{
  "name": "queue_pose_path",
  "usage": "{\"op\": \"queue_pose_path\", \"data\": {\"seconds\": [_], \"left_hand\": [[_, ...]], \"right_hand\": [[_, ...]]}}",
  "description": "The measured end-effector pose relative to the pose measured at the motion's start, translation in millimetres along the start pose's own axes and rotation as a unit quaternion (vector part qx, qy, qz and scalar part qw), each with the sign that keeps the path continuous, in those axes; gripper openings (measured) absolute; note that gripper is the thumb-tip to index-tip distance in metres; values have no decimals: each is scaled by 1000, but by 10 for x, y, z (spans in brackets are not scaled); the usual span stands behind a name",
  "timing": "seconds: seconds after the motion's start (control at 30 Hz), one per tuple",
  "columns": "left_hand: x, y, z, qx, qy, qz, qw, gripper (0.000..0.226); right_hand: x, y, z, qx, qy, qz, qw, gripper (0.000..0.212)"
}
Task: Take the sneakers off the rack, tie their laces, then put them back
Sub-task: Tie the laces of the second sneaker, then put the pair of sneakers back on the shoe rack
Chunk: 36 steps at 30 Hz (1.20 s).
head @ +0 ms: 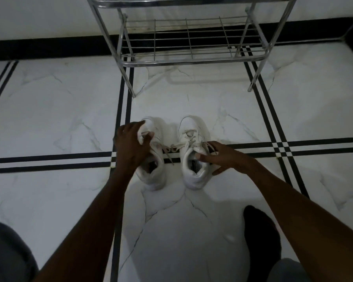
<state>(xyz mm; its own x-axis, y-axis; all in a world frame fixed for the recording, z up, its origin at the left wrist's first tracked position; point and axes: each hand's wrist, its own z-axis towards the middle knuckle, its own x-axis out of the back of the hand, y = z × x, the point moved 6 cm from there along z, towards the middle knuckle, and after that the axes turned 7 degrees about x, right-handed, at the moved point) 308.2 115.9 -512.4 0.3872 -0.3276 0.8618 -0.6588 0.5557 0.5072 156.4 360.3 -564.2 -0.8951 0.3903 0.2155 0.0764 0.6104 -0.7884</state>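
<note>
So both sneakers [172, 151] are off the rack [192, 43], side by side on the floor just in front of it, left hand [130, 147] gripping the left shoe's tongue, right hand [226, 157] spread loose by the other's collar, so next I've gotta pick up those untied laces [171, 149].

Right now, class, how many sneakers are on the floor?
2. The left sneaker sits under the left hand; the right sneaker is beside it, touched by the right hand.

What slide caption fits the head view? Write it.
Both hands, left hand and right hand, on white sneakers before the metal rack.
</note>
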Motion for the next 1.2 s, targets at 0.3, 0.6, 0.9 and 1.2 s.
{"op": "queue_pose_path", "data": {"seconds": [0.3,0.6,0.9,1.2], "left_hand": [[-206,-565,-398,182,-278,-274,902,45],[-331,-328,-464,97,-97,-228,964,48],[-234,-88,-298,91,-53,-257,961,50],[1056,955,-505,172,-87,-260,946,59]], "right_hand": [[-165,-208,195,82,119,-142,979,56],[-252,-181,232,126,248,-178,944,32],[63,-452,150,170,261,-127,942,35],[561,-1578,-1032,135,238,-101,957,35]]}}
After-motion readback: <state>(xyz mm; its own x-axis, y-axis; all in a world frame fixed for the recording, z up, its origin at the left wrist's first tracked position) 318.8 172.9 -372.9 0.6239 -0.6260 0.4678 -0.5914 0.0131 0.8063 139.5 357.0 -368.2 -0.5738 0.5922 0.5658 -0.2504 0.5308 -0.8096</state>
